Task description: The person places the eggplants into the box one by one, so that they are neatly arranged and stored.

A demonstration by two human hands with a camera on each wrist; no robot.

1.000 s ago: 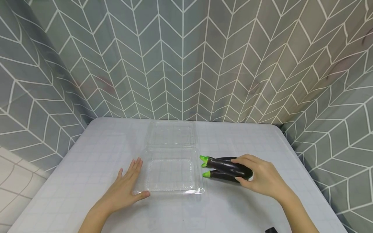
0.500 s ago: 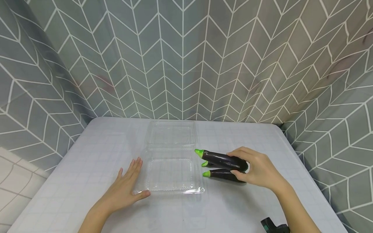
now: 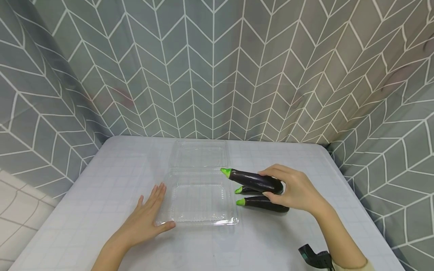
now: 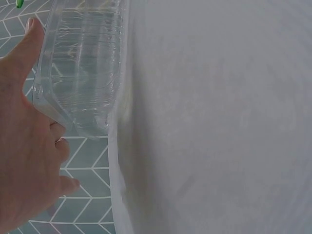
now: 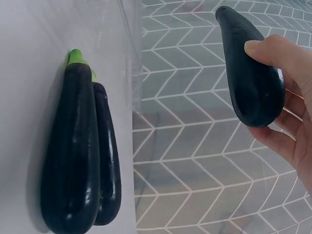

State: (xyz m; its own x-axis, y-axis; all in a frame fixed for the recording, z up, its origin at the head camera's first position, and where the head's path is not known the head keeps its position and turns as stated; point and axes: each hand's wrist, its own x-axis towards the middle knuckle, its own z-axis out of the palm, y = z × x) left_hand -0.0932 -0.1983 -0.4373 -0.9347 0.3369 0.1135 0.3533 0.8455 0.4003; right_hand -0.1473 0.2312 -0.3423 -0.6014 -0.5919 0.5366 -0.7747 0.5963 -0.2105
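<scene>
An eggplant (image 3: 254,181) with a green stem end is pinched near its thick end by my right hand (image 3: 294,187), held above the table. In the right wrist view the thumb lies on one side of that eggplant (image 5: 251,78) and the fingers on the other. Below it, two more eggplants (image 5: 73,151) lie side by side on the table. A clear plastic clamshell box (image 3: 198,222) stands with its lid (image 3: 200,154) folded back. My left hand (image 3: 142,222), fingers straight, rests at the box's left edge; the left wrist view shows the thumb along the box wall (image 4: 44,87).
The white table (image 3: 190,250) carries all of this. Patterned grey curtains (image 3: 217,75) hang behind it and at both sides. A black camera mount (image 3: 317,258) sits at my right wrist.
My right hand has lifted one eggplant off the other two and carried it left and up, its stem end now over the box's right edge. The left hand has not moved.
</scene>
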